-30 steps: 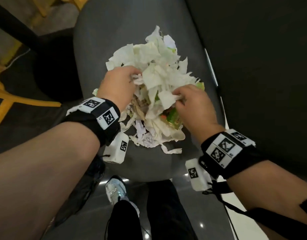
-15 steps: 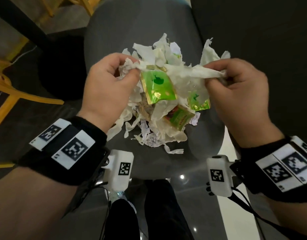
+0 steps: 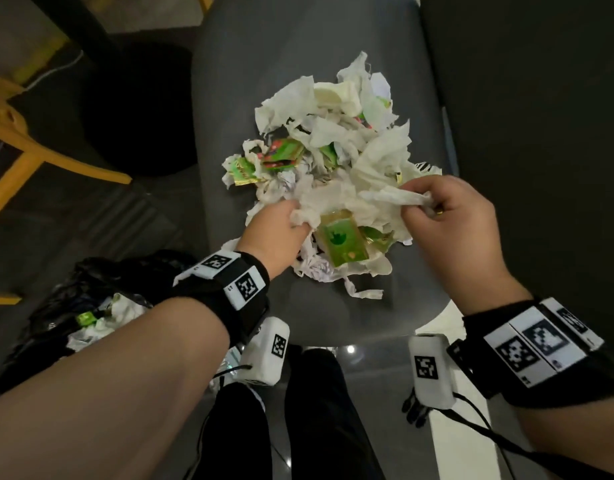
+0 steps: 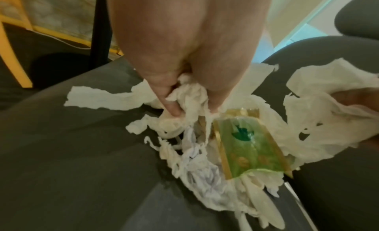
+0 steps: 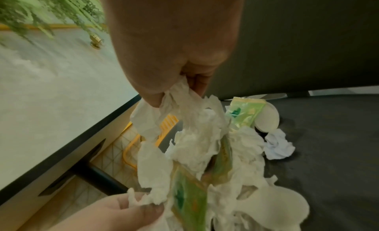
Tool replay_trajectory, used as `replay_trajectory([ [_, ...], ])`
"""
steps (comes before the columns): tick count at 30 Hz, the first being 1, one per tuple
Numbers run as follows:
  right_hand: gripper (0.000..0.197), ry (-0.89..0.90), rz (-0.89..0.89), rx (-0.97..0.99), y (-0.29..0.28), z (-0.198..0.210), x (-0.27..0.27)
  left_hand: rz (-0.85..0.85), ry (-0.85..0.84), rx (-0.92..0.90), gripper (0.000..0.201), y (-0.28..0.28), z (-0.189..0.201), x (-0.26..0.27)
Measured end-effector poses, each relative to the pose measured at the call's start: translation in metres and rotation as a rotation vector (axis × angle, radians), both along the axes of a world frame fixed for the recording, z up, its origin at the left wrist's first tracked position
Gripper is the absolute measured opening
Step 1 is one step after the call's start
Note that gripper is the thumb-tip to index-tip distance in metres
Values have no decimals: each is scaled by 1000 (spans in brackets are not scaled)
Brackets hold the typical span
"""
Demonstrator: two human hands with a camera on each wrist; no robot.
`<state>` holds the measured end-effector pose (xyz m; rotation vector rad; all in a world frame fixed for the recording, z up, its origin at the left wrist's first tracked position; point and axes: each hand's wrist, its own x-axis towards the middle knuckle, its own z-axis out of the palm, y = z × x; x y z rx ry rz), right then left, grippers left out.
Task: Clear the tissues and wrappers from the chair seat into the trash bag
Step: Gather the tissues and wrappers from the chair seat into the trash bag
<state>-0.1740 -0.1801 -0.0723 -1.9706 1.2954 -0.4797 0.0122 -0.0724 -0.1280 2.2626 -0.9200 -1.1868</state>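
Observation:
A heap of white tissues (image 3: 336, 133) and green wrappers (image 3: 283, 154) lies on the grey chair seat (image 3: 264, 57). My left hand (image 3: 281, 226) grips one end of a bunch of tissues (image 3: 336, 202), and my right hand (image 3: 447, 209) pinches the other end. A green and gold wrapper (image 3: 343, 244) hangs from the bunch between the hands. The left wrist view shows my fingers (image 4: 172, 104) curled into the tissue (image 4: 190, 95) beside the wrapper (image 4: 250, 148). In the right wrist view my thumb and fingers (image 5: 151, 95) pinch tissue (image 5: 180, 96). The black trash bag (image 3: 73, 306) sits lower left, with tissues inside.
A yellow-legged chair (image 3: 18, 140) and a dark round base (image 3: 136, 109) stand on the floor to the left. A dark backrest or wall (image 3: 540, 98) rises right of the seat. My legs (image 3: 298, 427) are below the seat's front edge.
Both hands closed on a bunch in the heap and lifted it, then carried it toward the seat's front edge. The trash bag has come into view at lower left.

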Motion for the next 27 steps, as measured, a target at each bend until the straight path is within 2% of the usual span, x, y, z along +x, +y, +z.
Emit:
replay_trajectory([
  [5, 22, -27, -5, -27, -1, 3, -3, 143, 14, -90, 39, -3, 20, 7],
  [9, 21, -44, -41, -90, -8, 16, -6, 295, 112, -306, 17, -1, 53, 8],
  [14, 38, -91, -57, -110, -16, 39, -4, 412, 281, -441, 34, -6, 78, 3],
  [17, 24, -143, -94, -64, -17, 44, -4, 534, 442, -415, 44, -12, 81, -2],
  [18, 22, -150, -111, -40, -17, 43, -4, 570, 479, -410, 43, -14, 79, -4],
  [21, 21, -195, -155, 72, -15, 36, 5, 655, 605, -302, 58, -21, 74, -8],
  [26, 17, -311, -165, 324, 1, 29, 28, 674, 871, -261, 35, -28, 66, -15],
  [27, 16, -323, -143, 377, 5, 27, 33, 663, 922, -268, 38, -30, 66, -17],
])
